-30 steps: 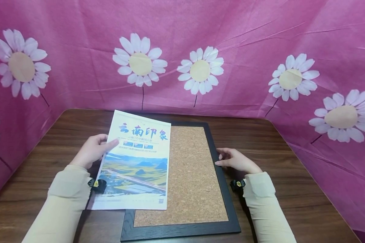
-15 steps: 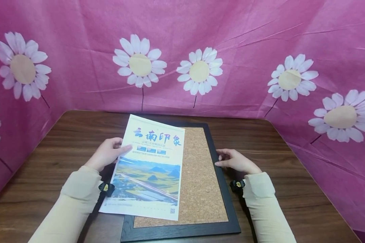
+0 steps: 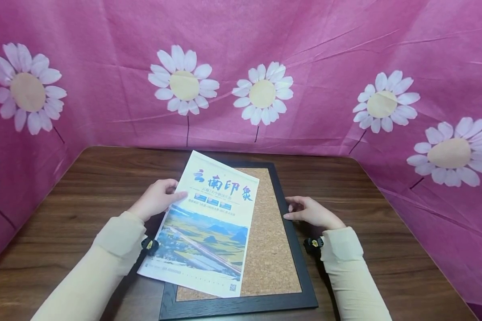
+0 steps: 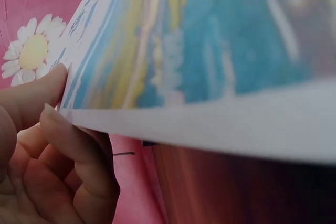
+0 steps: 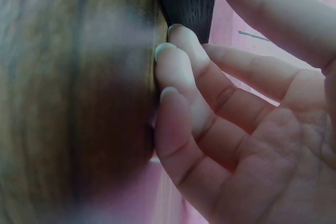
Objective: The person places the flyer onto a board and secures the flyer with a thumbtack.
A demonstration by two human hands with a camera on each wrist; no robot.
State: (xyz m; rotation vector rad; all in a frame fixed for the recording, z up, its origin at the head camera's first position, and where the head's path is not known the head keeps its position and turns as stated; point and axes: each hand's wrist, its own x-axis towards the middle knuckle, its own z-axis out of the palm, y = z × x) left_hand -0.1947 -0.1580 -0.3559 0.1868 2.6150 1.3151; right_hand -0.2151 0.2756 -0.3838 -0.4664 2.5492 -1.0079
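Your left hand (image 3: 154, 199) is pinching the flat white paper poster (image 3: 206, 227), which is slanting partly over the black, rectangular, cork-filled frame (image 3: 294, 247). Your right hand (image 3: 314, 211) is touching that frame; I can't tell if it's pinching. Holding one side might be making the poster bend.

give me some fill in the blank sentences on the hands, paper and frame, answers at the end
The left hand pinches the ____ edge of the printed sheet.
The right hand touches a frame that is ____ in colour.
The exposed board inside the frame is made of ____.
The flowers on the pink cloth have ____ petals.
Missing words: left; black; cork; white.
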